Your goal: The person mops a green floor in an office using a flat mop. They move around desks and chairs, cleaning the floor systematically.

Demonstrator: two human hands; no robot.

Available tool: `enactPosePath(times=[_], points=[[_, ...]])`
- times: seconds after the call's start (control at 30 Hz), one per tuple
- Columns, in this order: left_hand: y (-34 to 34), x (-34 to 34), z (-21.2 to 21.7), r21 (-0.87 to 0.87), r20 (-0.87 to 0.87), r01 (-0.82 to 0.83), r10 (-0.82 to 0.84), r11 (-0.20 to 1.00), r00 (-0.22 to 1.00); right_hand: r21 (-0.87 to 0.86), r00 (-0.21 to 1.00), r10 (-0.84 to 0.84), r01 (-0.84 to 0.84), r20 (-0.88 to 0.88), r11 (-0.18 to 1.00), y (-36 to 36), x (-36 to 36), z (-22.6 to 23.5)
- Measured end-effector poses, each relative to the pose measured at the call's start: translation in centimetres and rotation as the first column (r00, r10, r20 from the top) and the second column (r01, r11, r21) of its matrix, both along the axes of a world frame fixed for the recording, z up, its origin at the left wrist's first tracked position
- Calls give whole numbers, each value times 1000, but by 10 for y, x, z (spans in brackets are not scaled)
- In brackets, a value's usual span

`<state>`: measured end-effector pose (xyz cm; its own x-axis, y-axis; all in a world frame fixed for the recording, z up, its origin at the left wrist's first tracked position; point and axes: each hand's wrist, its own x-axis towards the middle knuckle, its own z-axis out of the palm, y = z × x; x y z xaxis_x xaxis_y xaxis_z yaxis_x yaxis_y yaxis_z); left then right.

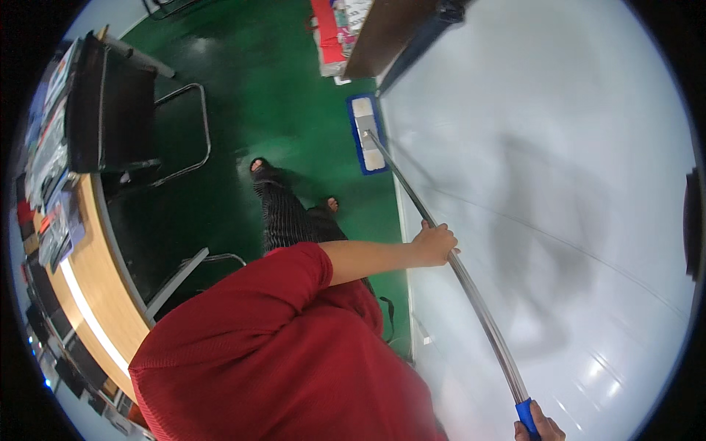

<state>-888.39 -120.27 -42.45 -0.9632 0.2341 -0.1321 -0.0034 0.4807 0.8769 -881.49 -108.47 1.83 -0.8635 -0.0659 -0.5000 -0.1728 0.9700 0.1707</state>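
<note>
A flat mop (373, 159) with a blue fringe and a pale pad lies on the green floor (294, 95), along the foot of the white wall. Its long metal pole (482, 314) slants from the mop head down to the lower right. My left hand (435, 245) is closed around the middle of the pole, the bare forearm reaching across from a red sleeve. At the lower edge, my right hand (543, 425) wraps the blue grip (525, 416) at the pole's end; part of this hand is cut off by the frame.
The white wall (588, 110) runs along the right. A brown panel (386, 37) and red and white packages (331, 37) stand near the mop head. On the left are a black chair (118, 110) with a metal frame and a wooden desk (103, 257) bearing plastic-wrapped items.
</note>
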Motion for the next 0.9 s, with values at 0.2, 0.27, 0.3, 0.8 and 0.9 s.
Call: enactPosePath(times=[0.2,0.27,0.3,0.8,0.9], points=[[-53,25,0,-105,43,-63,68,993,997,-142,990,-18,38,140,989,8,-19,-5],[-90,41,-5,-145,102,-93,108,985,989,-218,984,2,37,178,975,-10,-25,-23],[-108,49,-5,-157,126,-120,140,980,982,-245,981,28,20,192,969,-18,-29,-31],[-272,97,-86,-461,303,-71,233,885,924,-368,954,26,90,299,926,-95,-69,-184],[-283,111,-90,-521,361,-23,244,853,900,-394,913,2,174,408,902,-95,-82,-207]])
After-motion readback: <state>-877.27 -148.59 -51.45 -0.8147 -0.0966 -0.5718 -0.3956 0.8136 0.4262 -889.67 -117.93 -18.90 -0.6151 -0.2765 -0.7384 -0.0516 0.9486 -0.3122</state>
